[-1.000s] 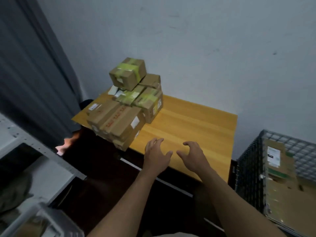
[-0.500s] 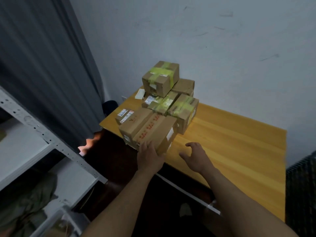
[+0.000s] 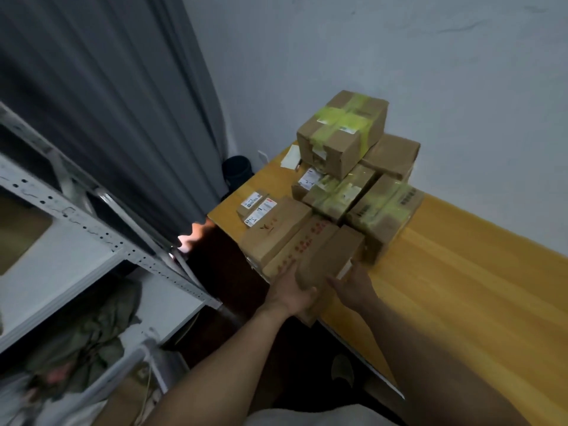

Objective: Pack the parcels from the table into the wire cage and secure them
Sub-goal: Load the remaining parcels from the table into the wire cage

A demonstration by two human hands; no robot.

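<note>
Gripping: both hands held a plain brown parcel (image 3: 330, 256), the nearest of the pile.
Left hand (image 3: 290, 298): wrapped round the parcel's near end; its fingers underneath were hidden.
Right hand (image 3: 353, 284): clasped the parcel's right side, fingers curled against the cardboard.
Parcel's place: at the near left edge of the wooden table (image 3: 461, 287), its near end jutting past that edge and its left side touching a red-printed parcel (image 3: 296, 245).
Change: a second before, both hands hung open and empty short of the table. Half a second before, the left hand had just reached the pile while the right hovered open. At this moment each had closed on the same box.
Meaning: the reach was over and, by my reading, the lift was starting; this parcel looked ready to be carried off.
Remaining pile: other taped boxes sat stacked toward the far left corner, topped by a green-taped box (image 3: 341, 133), so most of the packing was still ahead.
Wire cage: out of view; it had shown at the right a second earlier, so the carry probably meant a turn right.
Surroundings: white metal shelving (image 3: 92, 238) stood left of the table, a grey curtain (image 3: 107, 103) behind it.
</note>
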